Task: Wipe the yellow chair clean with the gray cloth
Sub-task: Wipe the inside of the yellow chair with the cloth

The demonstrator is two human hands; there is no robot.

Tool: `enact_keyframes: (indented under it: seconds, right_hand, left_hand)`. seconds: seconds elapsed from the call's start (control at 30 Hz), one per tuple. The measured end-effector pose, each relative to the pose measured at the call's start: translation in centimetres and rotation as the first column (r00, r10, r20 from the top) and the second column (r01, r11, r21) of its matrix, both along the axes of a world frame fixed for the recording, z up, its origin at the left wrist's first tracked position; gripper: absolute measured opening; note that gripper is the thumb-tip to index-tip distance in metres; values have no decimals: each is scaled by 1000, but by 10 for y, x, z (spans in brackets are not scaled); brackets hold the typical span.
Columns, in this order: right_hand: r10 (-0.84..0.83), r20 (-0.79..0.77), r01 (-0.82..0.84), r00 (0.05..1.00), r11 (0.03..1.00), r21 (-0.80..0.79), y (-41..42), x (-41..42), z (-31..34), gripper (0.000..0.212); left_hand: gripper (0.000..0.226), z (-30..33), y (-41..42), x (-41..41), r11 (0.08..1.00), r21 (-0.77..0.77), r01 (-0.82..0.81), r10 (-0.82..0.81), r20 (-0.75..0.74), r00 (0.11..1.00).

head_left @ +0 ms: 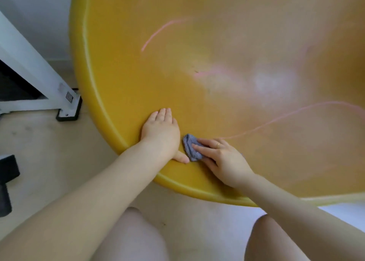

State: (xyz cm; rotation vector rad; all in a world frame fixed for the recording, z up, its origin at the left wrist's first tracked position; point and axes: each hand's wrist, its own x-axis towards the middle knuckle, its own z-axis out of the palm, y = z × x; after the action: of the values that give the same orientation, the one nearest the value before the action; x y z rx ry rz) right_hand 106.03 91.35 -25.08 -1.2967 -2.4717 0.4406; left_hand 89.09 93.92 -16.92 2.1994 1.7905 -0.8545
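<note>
The yellow chair (138, 79) fills most of the view as a wide, curved plastic shell with a raised rim. Pink streaks and pale smears cross its middle and right side. My left hand (161, 132) lies flat, palm down, on the shell just inside the near rim, holding nothing. Right beside its thumb, the gray cloth (190, 147) is bunched small. My right hand (219, 156) presses on the cloth with its fingers, covering the cloth's right part. A ring shows on one finger.
A white frame leg (39, 73) with a black foot (69, 112) stands left of the chair. A black object (7, 181) sits at the left edge on the beige floor. My knees are below the chair's rim.
</note>
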Motion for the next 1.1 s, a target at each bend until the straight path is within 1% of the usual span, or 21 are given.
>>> enact_keyframes:
  seconds: [0.07, 0.17, 0.2, 0.27, 0.33, 0.4, 0.43, 0.5, 0.57, 0.63, 0.7, 0.8, 0.87, 0.93, 0.97, 1.03, 1.1]
  right_hand:
    - [-115, 98, 113, 989, 993, 27, 32, 1, -8, 31]
    - [-344, 264, 354, 901, 935, 9, 78, 4, -18, 38]
    - [-382, 282, 396, 880, 918, 7, 84, 3, -17, 39]
    - [-395, 281, 416, 875, 909, -17, 79, 0, -13, 39]
    - [-322, 267, 350, 908, 935, -63, 56, 5, -10, 36]
    - [-209, 200, 227, 957, 972, -69, 19, 16, -4, 34]
    - [-155, 167, 172, 974, 981, -91, 4, 20, 0, 37]
    - [-82, 155, 103, 985, 986, -134, -11, 28, 3, 45]
    - [-59, 147, 78, 987, 989, -129, -7, 31, 2, 37]
    - [-84, 153, 95, 985, 993, -69, 10, 31, -3, 33]
    - [-178, 206, 184, 962, 983, -9, 33, 32, -13, 36]
    - [-334, 228, 342, 915, 940, 4, 73, 23, -19, 43]
    - [-366, 208, 375, 907, 927, 0, 92, 18, -20, 43]
    - [-298, 205, 308, 932, 951, -20, 95, 21, -21, 43]
    - [-232, 193, 239, 953, 971, -14, 88, 25, -21, 42]
    - [-89, 120, 85, 989, 996, 39, 66, 30, -21, 39]
    - [7, 78, -12, 997, 997, 70, 53, 33, -21, 38]
  left_hand:
    - [110, -3, 0, 2, 998, -42, 36, -35, 17, 999]
    - [104, -6, 2, 4, 992, -81, 102, -99, 32, 995]
    - [103, -7, 2, 4, 991, -77, 106, -104, 34, 994]
    - [102, -7, 2, 3, 991, -71, 111, -108, 44, 993]
    - [101, -7, 1, 3, 990, -71, 125, -121, 55, 991]
    - [102, -6, -2, 4, 989, -75, 130, -125, 58, 990]
    - [105, -5, -3, 5, 990, -74, 123, -120, 51, 991]
    - [113, -4, -6, 7, 991, -71, 114, -112, 34, 993]
    - [117, -2, -8, 10, 991, -79, 110, -108, 26, 994]
    - [117, -3, -9, 11, 991, -91, 101, -100, 22, 995]
    - [118, -4, -6, 12, 990, -110, 93, -91, 21, 996]
    - [122, -5, 3, 20, 986, -156, 64, -66, -8, 998]
    - [122, -5, 12, 30, 984, -169, 63, -75, -68, 995]
    - [122, -4, 25, 37, 989, -125, 75, -88, -105, 991]
    - [124, -3, 31, 37, 993, -84, 83, -93, -114, 989]
    - [129, -3, 43, 34, 996, -2, 87, -87, -135, 987]
    - [132, -7, 51, 28, 998, 34, 54, -48, -157, 987]
